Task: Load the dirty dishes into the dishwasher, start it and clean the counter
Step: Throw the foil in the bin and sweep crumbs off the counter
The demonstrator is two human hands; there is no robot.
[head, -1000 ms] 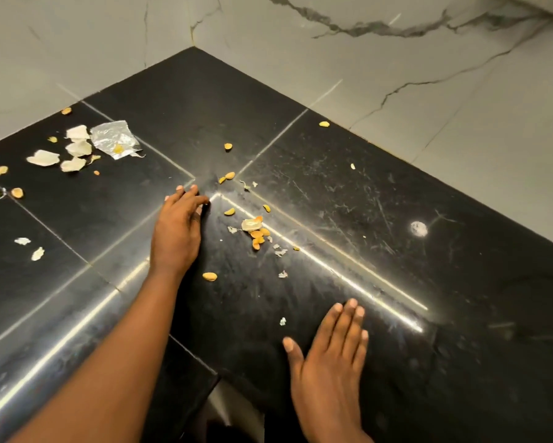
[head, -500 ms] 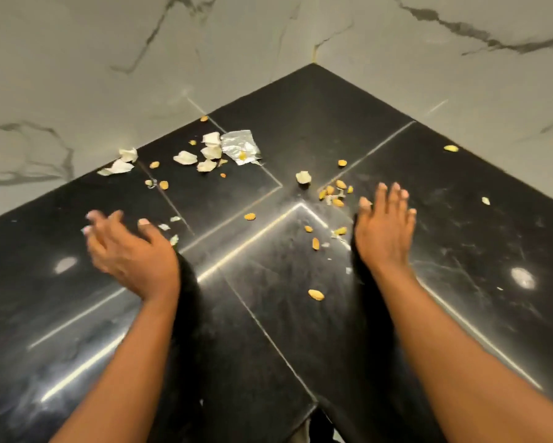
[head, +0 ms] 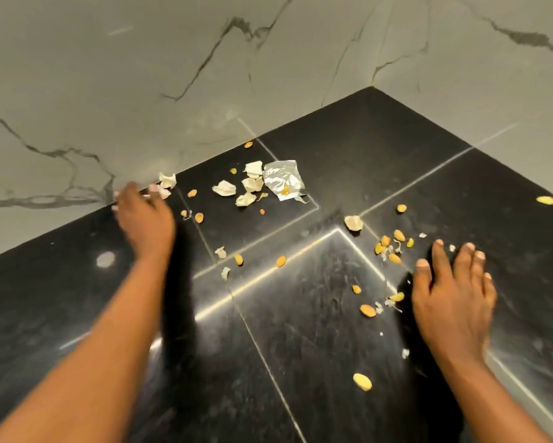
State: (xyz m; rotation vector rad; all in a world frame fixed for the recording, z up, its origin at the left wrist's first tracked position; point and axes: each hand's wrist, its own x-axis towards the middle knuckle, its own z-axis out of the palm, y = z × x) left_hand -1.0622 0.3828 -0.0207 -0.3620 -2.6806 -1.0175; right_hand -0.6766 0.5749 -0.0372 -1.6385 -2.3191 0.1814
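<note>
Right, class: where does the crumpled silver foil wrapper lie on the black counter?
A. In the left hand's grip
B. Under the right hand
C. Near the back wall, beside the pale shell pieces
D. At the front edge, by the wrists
C: the foil wrapper lies by the pale shell pieces near the marble wall, apart from the left hand and the right hand.

Black worktop [head: 300, 362] sits in a corner, closed off by marble walls [head: 141, 75] at the rear left and rear right. Obstructions are low scraps only: a foil wrapper [head: 283, 180] and pale peel pieces [head: 224, 188] near the left wall, and yellow kernels [head: 393, 247] scattered mid-surface. Left hand [head: 144, 219] lies against the left wall beside the peels. Right hand [head: 454, 295] lies flat just right of the kernels. The near centre strip between both forearms carries one kernel [head: 362, 381].
</note>
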